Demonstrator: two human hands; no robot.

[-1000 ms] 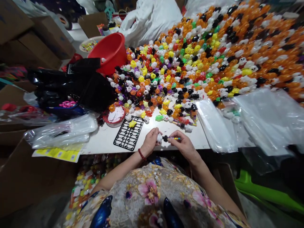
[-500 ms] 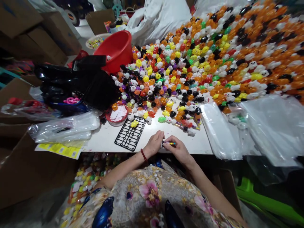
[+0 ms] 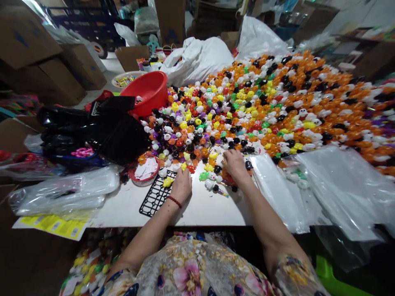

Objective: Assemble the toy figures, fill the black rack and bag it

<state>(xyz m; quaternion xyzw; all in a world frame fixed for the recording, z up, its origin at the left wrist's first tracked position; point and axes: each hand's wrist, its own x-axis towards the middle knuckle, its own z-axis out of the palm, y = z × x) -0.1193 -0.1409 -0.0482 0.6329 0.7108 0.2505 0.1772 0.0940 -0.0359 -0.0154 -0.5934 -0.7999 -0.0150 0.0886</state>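
Note:
My left hand [image 3: 182, 185], with a dark red bead bracelet [image 3: 174, 201] on the wrist, has its fingertips closed round a small yellow plastic figure [image 3: 184, 166] at the near edge of the pile. Beside it a black plastic grid [image 3: 151, 201] lies on the table, with another yellow figure on top. My right hand [image 3: 236, 165] reaches into the front of the heap with fingers bent together; what they grip is hidden. Between the hands lie a green figure [image 3: 203, 176], white figures [image 3: 210, 184] and a short colourful stick with a dark end [image 3: 220, 190].
A large heap of plastic figures [image 3: 256, 98] covers the back of the white table [image 3: 212, 213]. Clear plastic bags [image 3: 277, 189] lie on the right and more bags [image 3: 68, 187] on the left. A red basket of paper slips [image 3: 145, 169] and a red basin [image 3: 151, 92] stand left.
My hands were together over the table, holding the colourful stick. They have parted: left to a yellow figure, right forward into the heap. The stick now lies on the table; the view has tilted up.

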